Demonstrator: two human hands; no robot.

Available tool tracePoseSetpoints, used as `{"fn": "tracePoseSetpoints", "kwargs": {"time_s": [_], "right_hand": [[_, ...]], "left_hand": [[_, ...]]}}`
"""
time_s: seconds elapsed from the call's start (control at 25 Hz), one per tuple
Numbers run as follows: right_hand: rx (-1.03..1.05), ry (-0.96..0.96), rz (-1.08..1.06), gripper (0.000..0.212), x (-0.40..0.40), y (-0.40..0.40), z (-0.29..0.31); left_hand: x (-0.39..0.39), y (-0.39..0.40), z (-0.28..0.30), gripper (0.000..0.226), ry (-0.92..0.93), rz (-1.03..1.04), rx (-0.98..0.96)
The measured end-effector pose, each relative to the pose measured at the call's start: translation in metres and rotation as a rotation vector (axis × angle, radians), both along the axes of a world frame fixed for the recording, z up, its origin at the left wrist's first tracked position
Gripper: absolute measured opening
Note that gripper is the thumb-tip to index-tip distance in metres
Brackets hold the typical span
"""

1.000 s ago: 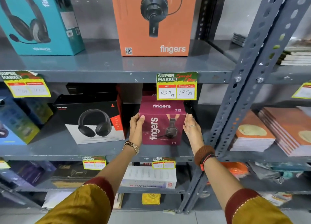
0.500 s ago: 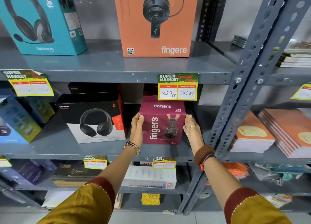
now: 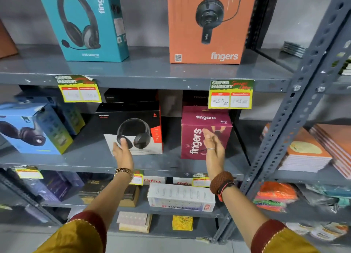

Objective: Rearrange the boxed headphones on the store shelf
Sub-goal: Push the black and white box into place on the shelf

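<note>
A maroon "fingers" headphone box [image 3: 191, 137] stands upright on the middle shelf [image 3: 91, 160]. My right hand [image 3: 213, 148] hovers open in front of it, holding nothing. To its left a black and white headphone box [image 3: 136, 120] leans back. My left hand [image 3: 122, 150] is open just before that box's lower left corner. A blue headphone box [image 3: 28, 127] lies tilted at the far left. On the upper shelf [image 3: 148, 70] stand a teal headphone box [image 3: 85, 23] and an orange "fingers" box [image 3: 207, 25].
Yellow price tags [image 3: 230, 95] hang from the shelf edges. A slotted grey upright [image 3: 296, 108] bounds the bay on the right, with stacked notebooks [image 3: 307, 152] beyond it. The lower shelf holds a white long box [image 3: 180, 196] and other packages.
Both hands have let go of the maroon box, which now stands alone. My left hand has shifted left to the black box. The view has swung left.
</note>
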State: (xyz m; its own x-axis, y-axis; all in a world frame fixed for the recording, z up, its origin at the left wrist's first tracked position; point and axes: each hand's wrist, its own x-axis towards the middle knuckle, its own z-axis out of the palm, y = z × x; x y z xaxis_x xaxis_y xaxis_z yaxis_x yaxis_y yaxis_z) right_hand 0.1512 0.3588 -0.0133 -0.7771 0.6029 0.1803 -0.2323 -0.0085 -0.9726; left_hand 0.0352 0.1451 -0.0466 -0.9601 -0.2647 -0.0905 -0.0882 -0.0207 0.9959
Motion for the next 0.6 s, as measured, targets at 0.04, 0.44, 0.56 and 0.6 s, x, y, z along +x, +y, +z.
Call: {"fn": "tracePoseSetpoints", "kwargs": {"time_s": [0.04, 0.44, 0.56, 0.6], "right_hand": [[0.02, -0.008, 0.05, 0.028, -0.011, -0.017, 0.003], [-0.083, -0.255, 0.048, 0.059, -0.133, -0.123, 0.025], [-0.107, -0.281, -0.024, 0.06, -0.141, -0.135, 0.021], [-0.112, -0.29, -0.034, 0.061, -0.143, -0.14, 0.02]], "left_hand": [[-0.009, -0.017, 0.005, 0.065, 0.013, 0.05, -0.011], [-0.079, -0.108, 0.031, 0.062, 0.032, -0.388, -0.011], [-0.084, -0.112, 0.03, 0.066, 0.028, -0.458, 0.022], [-0.086, -0.116, 0.03, 0.066, 0.028, -0.456, 0.03]]}}
